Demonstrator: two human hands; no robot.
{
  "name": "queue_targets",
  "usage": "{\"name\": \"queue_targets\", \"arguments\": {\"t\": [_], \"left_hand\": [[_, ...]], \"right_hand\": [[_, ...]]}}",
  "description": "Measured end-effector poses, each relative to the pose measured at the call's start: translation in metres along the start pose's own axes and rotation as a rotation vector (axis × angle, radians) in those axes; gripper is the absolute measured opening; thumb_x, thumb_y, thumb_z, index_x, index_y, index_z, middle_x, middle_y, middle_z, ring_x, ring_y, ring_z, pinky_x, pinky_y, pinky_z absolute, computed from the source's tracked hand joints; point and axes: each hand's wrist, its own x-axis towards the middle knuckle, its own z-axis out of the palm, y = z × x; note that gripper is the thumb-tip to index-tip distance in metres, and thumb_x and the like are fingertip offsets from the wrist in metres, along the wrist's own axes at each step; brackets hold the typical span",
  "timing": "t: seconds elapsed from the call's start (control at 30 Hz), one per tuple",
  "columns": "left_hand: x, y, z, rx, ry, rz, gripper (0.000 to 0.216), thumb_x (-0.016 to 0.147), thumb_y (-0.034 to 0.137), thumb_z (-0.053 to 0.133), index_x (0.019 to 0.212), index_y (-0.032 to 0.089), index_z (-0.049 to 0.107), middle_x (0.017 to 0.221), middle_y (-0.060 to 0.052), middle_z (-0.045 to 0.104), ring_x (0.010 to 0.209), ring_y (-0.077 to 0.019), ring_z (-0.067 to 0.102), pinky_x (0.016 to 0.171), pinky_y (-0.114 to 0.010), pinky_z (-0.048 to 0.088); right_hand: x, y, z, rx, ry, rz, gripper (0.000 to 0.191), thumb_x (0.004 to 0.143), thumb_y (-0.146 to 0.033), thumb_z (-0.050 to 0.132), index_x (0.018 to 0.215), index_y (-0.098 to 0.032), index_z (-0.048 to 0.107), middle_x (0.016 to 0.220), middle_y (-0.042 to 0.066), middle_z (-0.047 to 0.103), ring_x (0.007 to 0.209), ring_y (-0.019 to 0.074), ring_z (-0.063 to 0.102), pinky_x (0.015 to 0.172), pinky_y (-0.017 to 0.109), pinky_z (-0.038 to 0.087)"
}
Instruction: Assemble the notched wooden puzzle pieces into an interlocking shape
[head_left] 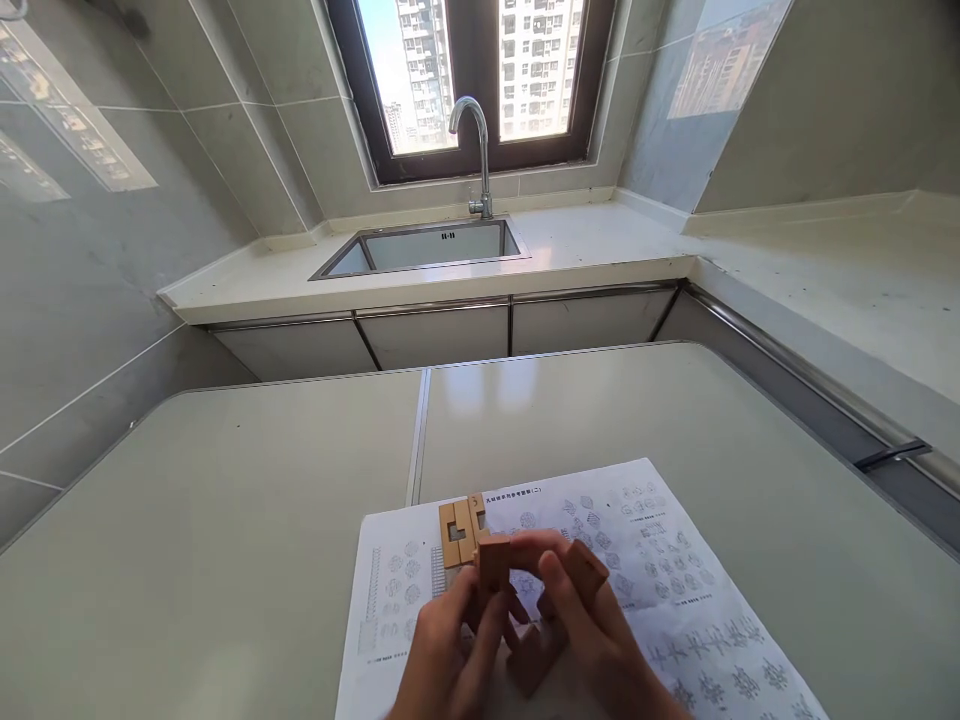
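Note:
My left hand (454, 640) is closed on a notched wooden puzzle piece (493, 562), held upright above a printed sheet (667, 560). Between the thumb and fingers of my right hand (592, 625) is a second wooden puzzle piece (587, 568), tilted to the right. The two pieces are apart at their tops. Lower down, between my palms, shows another brown wooden part (534, 655); which hand bears it, or whether it joins a held piece, I cannot tell. Just beyond my left hand, several notched wooden pieces (454, 532) lie side by side on the sheet.
The sheet, printed with small diagrams, lies on a pale table (262, 560) with a seam strip (418, 435). Behind the table runs a white counter (592, 235) with a sink (420, 265) and a curved tap (484, 150) under a window. Another counter stretch (847, 270) borders the right side.

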Motion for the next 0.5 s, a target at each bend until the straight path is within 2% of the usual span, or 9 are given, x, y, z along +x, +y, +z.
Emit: {"name": "queue_targets", "arguments": {"t": [0.07,0.13,0.17,0.23,0.3,0.43,0.5], "left_hand": [[0.0003,0.0025,-0.0002,-0.068,0.01,-0.072,0.039,0.107,0.054,0.045,0.096,0.02,0.062,0.072,-0.003,0.068,0.059,-0.016,0.063,0.061,-0.027,0.052],[0.0006,0.0024,0.0012,-0.146,0.008,-0.133,0.042,0.107,0.058,0.044,0.099,0.02,0.059,0.061,0.003,0.057,0.048,-0.012,0.05,0.054,-0.024,0.045],[0.0007,0.0019,0.0021,-0.175,0.007,-0.154,0.043,0.106,0.06,0.043,0.101,0.02,0.059,0.058,0.005,0.052,0.046,-0.0111,0.044,0.051,-0.024,0.041],[0.0013,0.0009,0.0034,-0.193,0.026,-0.18,0.044,0.105,0.062,0.045,0.106,0.02,0.058,0.061,0.005,0.049,0.049,-0.0117,0.042,0.049,-0.023,0.037],[0.002,0.0004,0.0032,-0.189,0.059,-0.194,0.047,0.104,0.064,0.044,0.112,0.02,0.057,0.068,0.003,0.05,0.054,-0.0135,0.046,0.05,-0.024,0.039],[0.0019,-0.0017,0.0005,-0.158,0.111,-0.174,0.045,0.105,0.061,0.043,0.121,0.022,0.059,0.078,-0.001,0.056,0.065,-0.0171,0.055,0.06,-0.027,0.05],[0.0008,-0.0043,-0.0002,-0.126,0.134,-0.13,0.042,0.107,0.056,0.043,0.126,0.023,0.06,0.084,-0.003,0.062,0.072,-0.0191,0.06,0.068,-0.031,0.055]], "right_hand": [[0.0019,0.0017,-0.0059,-0.011,0.134,-0.001,0.042,0.101,-0.065,0.055,0.105,-0.026,0.068,0.084,0.006,0.072,0.072,0.0221,0.063,0.07,0.034,0.055],[0.0035,0.0039,-0.0097,-0.006,0.209,0.018,0.038,0.099,-0.064,0.059,0.1,-0.026,0.062,0.068,-0.001,0.059,0.06,0.018,0.053,0.058,0.029,0.05],[0.0042,0.0047,-0.0105,-0.005,0.226,0.026,0.036,0.098,-0.063,0.063,0.1,-0.027,0.06,0.066,-0.004,0.053,0.057,0.0167,0.048,0.054,0.027,0.047],[0.0055,0.0053,-0.0102,-0.028,0.232,0.017,0.035,0.096,-0.059,0.068,0.107,-0.027,0.059,0.07,-0.004,0.053,0.058,0.0164,0.047,0.055,0.027,0.046],[0.0068,0.0043,-0.009,-0.094,0.157,0.001,0.037,0.097,-0.058,0.066,0.116,-0.026,0.062,0.074,-0.002,0.057,0.061,0.0171,0.049,0.06,0.029,0.047],[0.0088,0.0008,-0.0081,-0.205,-0.183,0.007,0.043,0.105,-0.057,0.051,0.118,-0.02,0.068,0.067,-0.001,0.061,0.056,0.0165,0.054,0.06,0.031,0.047],[0.0081,0.0003,-0.0084,-0.197,-0.303,0.045,0.042,0.107,-0.056,0.048,0.115,-0.019,0.066,0.061,-0.002,0.061,0.053,0.0162,0.057,0.06,0.03,0.048]]}}
